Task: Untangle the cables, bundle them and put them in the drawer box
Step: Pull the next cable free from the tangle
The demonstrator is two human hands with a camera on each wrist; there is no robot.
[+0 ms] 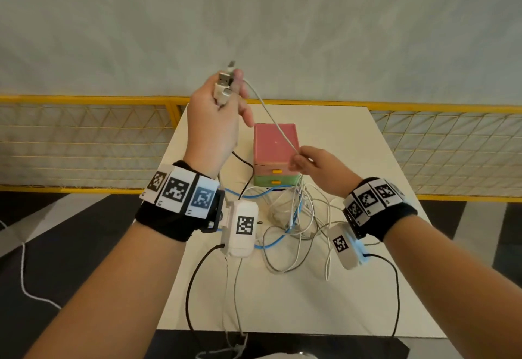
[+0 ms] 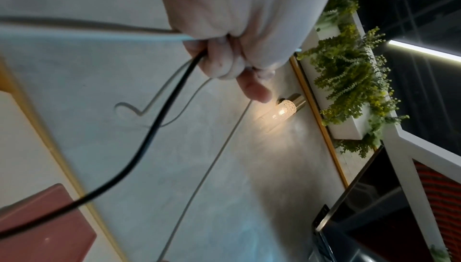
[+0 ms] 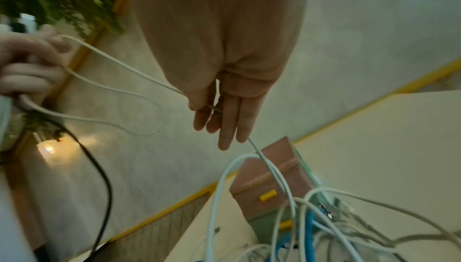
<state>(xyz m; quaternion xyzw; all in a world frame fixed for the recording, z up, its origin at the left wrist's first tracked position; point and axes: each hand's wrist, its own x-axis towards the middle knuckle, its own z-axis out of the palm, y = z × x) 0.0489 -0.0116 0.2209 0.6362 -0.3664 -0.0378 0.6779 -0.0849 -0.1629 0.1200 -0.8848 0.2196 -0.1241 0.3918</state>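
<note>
My left hand point(image 1: 223, 96) is raised above the table and grips a bunch of cable ends point(image 1: 226, 82) with USB plugs sticking up; in the left wrist view its fingers point(image 2: 219, 61) curl round a black cable point(image 2: 154, 128) and pale ones. A white cable point(image 1: 271, 115) runs taut from it down to my right hand point(image 1: 299, 161), which pinches it between thumb and forefinger point(image 3: 199, 106) in front of the drawer box point(image 1: 275, 147). The box is pink on top with a green bottom drawer, both drawers closed. A tangle of white, grey and blue cables point(image 1: 293, 217) lies on the table below.
The white table point(image 1: 367, 288) ends at a yellow mesh railing point(image 1: 84, 138) behind and beside it. Black cables hang over the table's near edge. A lit wall lamp point(image 2: 282, 110) and green plants point(image 2: 349, 69) are on the wall beyond.
</note>
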